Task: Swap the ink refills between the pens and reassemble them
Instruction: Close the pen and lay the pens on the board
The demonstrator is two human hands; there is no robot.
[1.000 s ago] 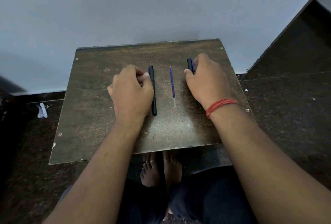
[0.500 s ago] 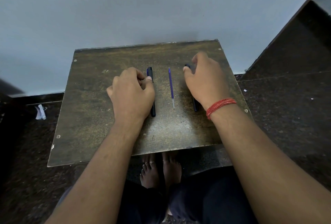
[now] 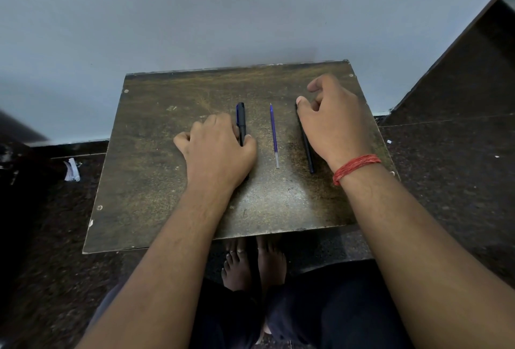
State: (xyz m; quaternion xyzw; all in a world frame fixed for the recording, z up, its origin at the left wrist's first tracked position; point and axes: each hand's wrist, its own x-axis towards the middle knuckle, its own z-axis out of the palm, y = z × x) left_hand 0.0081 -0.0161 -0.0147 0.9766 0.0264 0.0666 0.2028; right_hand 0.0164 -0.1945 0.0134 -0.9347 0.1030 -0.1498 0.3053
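Observation:
A dark blue capped pen (image 3: 241,120) lies flat on the worn brown table (image 3: 156,153), pointing away from me. My left hand (image 3: 217,153) is curled over its near half, thumb across the barrel. A loose blue ink refill (image 3: 274,134) lies alone in the middle, touched by neither hand. To its right a second dark pen (image 3: 308,153) lies flat, its far half hidden by my right hand (image 3: 334,123). That hand hovers with fingers apart and thumb tip at the pen's far end. A red thread band circles my right wrist.
The small table stands against a pale wall (image 3: 250,14). Dark speckled floor surrounds it, with a white paper scrap (image 3: 71,170) at left and a dark sloped surface (image 3: 459,75) at right. My bare feet (image 3: 250,262) show below the table's near edge.
My left hand slid toward me and over the left pen, uncovering its cap end. My right hand lifted and spread its fingers, shifting right off the right pen. The refill stayed put.

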